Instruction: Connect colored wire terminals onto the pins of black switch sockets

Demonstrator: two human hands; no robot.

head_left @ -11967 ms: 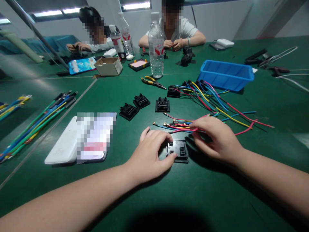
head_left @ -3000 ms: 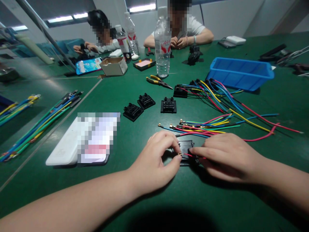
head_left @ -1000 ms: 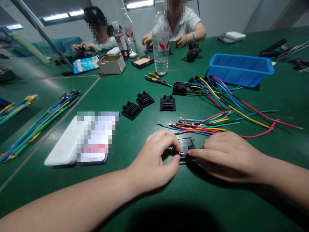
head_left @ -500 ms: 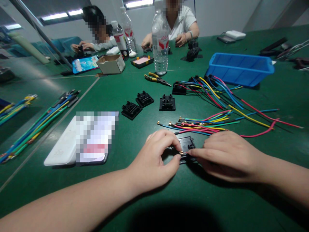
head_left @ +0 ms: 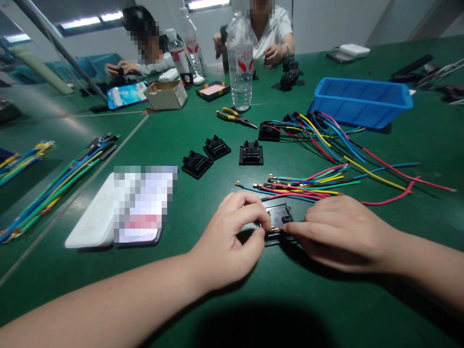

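A black plastic housing (head_left: pixel 280 212) lies on the table between my hands. My left hand (head_left: pixel 237 237) holds its left edge, with the index finger and thumb curled close beside a small brass terminal (head_left: pixel 273 229). My right hand (head_left: pixel 344 234) is closed, its fingertips pinching a red wire at that terminal, over the housing. Most of this wire is hidden under my right hand. Just beyond lie loose coloured wires (head_left: pixel 300 187) with brass terminals. Farther off, single black housings (head_left: pixel 251 153) rest on the table.
Yellow-handled pliers (head_left: pixel 236 117) and a water bottle (head_left: pixel 241 67) stand farther back. A blue bin (head_left: pixel 362 104) is behind wired housings (head_left: pixel 270 131). At left are a phone (head_left: pixel 148 208), a white power bank (head_left: pixel 96 210) and cable bundles (head_left: pixel 68 188). Two people sit across the table.
My left thumb and index finger have shifted slightly left, off the terminal. My right hand has stayed nearly still. Across the table, one person's hand has risen beside the bottle with a dark object.
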